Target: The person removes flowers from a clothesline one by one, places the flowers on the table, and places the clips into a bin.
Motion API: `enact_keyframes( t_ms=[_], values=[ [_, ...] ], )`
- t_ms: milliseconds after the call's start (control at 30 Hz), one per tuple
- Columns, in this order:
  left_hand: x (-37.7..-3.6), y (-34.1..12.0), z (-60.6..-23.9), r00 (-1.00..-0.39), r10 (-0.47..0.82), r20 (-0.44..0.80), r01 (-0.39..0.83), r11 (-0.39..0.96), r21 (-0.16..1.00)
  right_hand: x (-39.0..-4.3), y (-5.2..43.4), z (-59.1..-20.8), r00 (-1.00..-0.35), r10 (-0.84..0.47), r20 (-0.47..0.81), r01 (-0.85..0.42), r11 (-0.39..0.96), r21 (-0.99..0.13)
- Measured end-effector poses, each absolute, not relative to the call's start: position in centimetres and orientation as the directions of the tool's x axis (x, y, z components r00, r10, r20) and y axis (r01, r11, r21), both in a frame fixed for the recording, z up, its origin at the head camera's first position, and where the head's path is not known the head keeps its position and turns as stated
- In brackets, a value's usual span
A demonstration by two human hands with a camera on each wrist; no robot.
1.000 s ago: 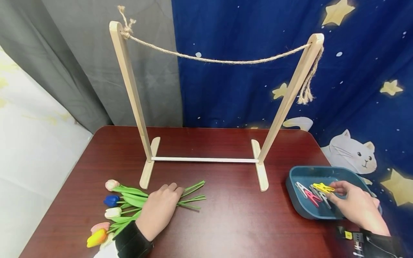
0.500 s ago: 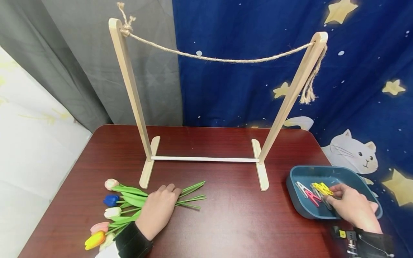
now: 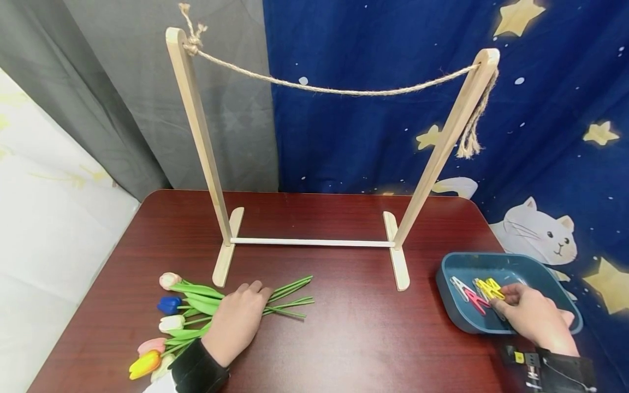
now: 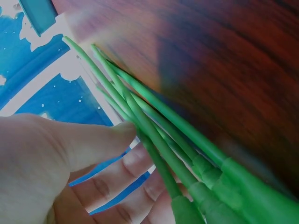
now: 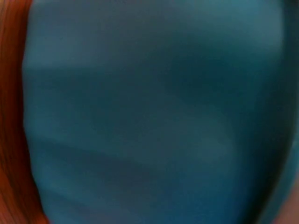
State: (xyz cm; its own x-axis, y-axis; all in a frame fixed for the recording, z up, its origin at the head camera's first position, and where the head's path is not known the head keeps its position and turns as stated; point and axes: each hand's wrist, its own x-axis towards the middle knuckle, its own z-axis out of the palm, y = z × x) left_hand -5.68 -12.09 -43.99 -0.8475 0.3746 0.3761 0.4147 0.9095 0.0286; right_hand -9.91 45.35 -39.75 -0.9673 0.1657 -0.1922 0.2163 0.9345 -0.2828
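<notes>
Wooden rack (image 3: 314, 243) blocks the bare tabletop (image 3: 354, 327) behind.

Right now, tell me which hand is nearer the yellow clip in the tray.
Right. The right hand has its fingertips at the yellow clip inside the tray; the left hand rests across the table on tulip stems.

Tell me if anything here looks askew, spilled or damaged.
Nothing stands out. The wooden stand sits squarely on the table, its rope merely slack. The tulips lie bunched under the left hand, and the clothespins stay inside the blue tray by the right hand.
</notes>
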Motion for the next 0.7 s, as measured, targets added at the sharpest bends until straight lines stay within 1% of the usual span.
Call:
enact_keyframes(
  t_ms=[167, 400, 500, 700],
  values=[
    [-5.8, -12.3, -43.8, -0.84, 0.372, 0.395, 0.417, 0.908, 0.03, -9.6, 45.1, -39.3, -0.975, 0.164, -0.15, 0.2, 0.941, -0.272],
    [-6.0, -12.6, -42.8, -0.84, 0.357, 0.409, 0.417, 0.906, 0.068, -9.0, 44.2, -38.0, -0.989, 0.147, -0.014, 0.145, 0.954, -0.263],
    [-6.1, -12.8, -42.2, -0.839, 0.35, 0.417, 0.42, 0.904, 0.085, -8.8, 43.4, -37.3, -0.991, 0.131, 0.014, 0.123, 0.959, -0.255],
    [-6.4, -13.2, -41.3, -0.844, 0.331, 0.422, 0.411, 0.905, 0.112, -8.8, 41.1, -36.2, -0.997, 0.035, 0.073, 0.016, 0.968, -0.249]
  ],
)
